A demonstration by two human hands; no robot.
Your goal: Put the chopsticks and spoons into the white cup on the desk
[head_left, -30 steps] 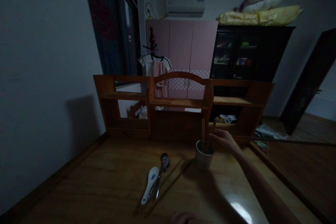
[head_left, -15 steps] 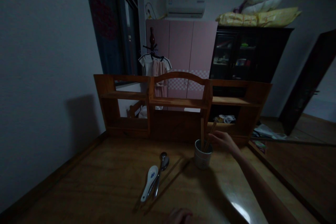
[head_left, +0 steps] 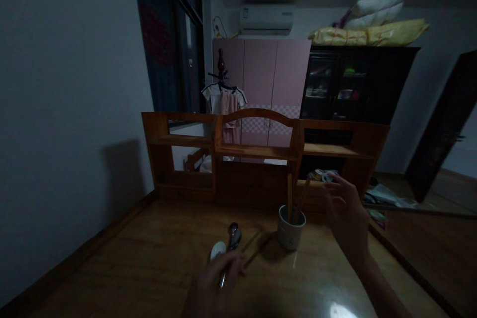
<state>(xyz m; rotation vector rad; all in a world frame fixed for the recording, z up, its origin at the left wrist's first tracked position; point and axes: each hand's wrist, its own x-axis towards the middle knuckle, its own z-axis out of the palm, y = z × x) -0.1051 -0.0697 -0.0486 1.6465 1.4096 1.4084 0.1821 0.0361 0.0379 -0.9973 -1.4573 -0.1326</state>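
Spoons (head_left: pixel 228 244) and chopsticks (head_left: pixel 257 248) lie at lower centre of the tabletop (head_left: pixel 149 268), under the left hand (head_left: pixel 212 288), its grip unclear. Right hand (head_left: pixel 346 213), grip open, floats just right of a cup (head_left: pixel 290 226); a wooden shelf (head_left: pixel 257 151) stands behind.

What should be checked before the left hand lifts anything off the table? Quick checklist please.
1. Left hand over the utensils: ok, it lies on the metal spoon and the white spoon.
2. Grip closed on one item: cannot tell, the fingers hide the handles.
3. Loose chopsticks free of the cup: cannot tell, too dim.
4. Cup upright, with two chopsticks standing in it: ok.
5. Right hand off the cup: ok, open, raised beside it, holding nothing.
6. Light: not ok, the scene is dim and small details are hard to read.
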